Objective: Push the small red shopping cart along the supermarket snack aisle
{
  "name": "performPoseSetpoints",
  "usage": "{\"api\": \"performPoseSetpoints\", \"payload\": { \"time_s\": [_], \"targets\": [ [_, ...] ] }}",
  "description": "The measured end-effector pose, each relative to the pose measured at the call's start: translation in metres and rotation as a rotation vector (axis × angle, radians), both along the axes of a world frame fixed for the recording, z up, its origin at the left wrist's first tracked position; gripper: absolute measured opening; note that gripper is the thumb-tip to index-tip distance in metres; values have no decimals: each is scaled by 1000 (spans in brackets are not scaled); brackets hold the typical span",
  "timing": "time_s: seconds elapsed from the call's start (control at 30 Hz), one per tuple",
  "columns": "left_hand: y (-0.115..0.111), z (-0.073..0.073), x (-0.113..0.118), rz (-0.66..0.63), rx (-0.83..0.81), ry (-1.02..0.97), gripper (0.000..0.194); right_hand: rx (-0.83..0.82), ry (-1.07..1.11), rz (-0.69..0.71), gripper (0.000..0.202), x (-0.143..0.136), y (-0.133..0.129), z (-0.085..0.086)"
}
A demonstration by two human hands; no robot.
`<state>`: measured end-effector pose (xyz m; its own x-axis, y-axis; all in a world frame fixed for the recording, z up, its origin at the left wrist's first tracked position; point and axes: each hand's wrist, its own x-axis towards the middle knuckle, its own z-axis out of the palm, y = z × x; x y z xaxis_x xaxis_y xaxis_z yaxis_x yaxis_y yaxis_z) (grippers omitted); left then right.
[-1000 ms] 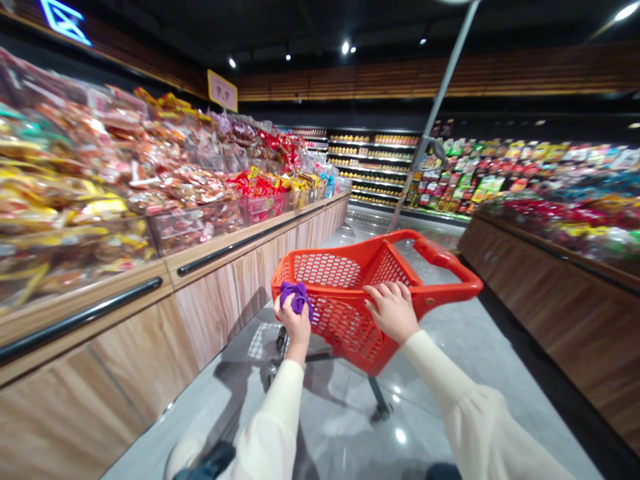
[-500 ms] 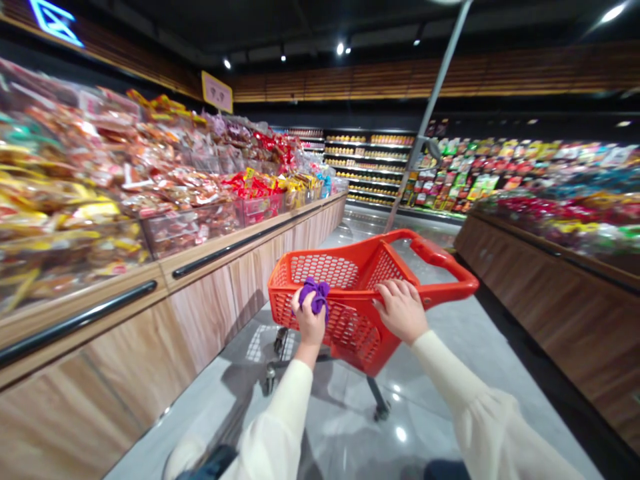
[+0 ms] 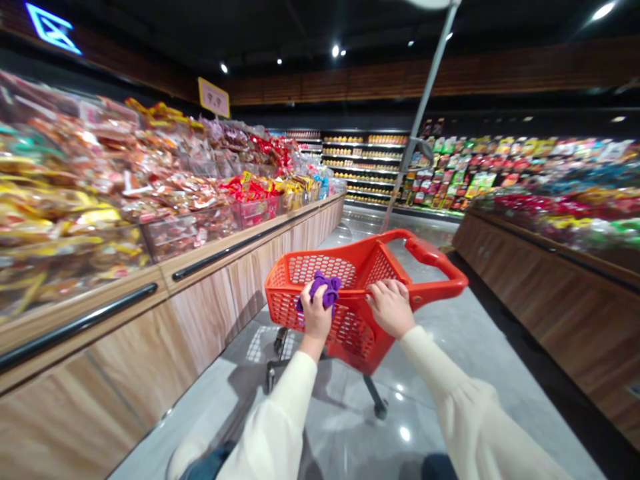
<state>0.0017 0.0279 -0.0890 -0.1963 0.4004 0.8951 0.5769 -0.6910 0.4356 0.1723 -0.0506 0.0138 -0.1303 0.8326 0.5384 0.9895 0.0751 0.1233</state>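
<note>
A red shopping cart [image 3: 360,333] with perforated basket walls stands in front of me, its handle pointing right. My left hand [image 3: 316,317] is closed around a purple cloth [image 3: 327,291] and presses it on the near rim of the basket. Further right on the same rim, my right hand [image 3: 391,305] has its fingers curled over the edge, close to where the handle joins. The part of the cart I can see into holds no goods.
At the left, a wooden counter [image 3: 190,319] with black rails carries heaps of packaged snacks [image 3: 175,180]. Another wooden display [image 3: 540,267] stands on the right. A grey pole [image 3: 425,100] rises behind the cart, before stocked wall shelves [image 3: 370,157].
My left hand has slid the purple cloth to the right along the rim, closer to my right hand. The cart and right hand appear slightly further left in view.
</note>
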Motion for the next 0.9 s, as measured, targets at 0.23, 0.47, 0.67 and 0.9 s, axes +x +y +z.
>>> {"api": "performPoseSetpoints", "payload": {
  "time_s": [0.23,0.47,0.67,0.9],
  "targets": [
    [-9,55,10,-103,-246,434,39,-26,-36,75,29,5,-5,5],
    [14,89,-32,-123,-567,546,27,87,-18,-82,30,38,-20,14],
    [-6,94,22,-257,-480,513,27,35,25,-42,29,43,-16,11],
    [4,99,2,-238,-570,589,33,21,80,12,27,41,-21,11]
  ]
}}
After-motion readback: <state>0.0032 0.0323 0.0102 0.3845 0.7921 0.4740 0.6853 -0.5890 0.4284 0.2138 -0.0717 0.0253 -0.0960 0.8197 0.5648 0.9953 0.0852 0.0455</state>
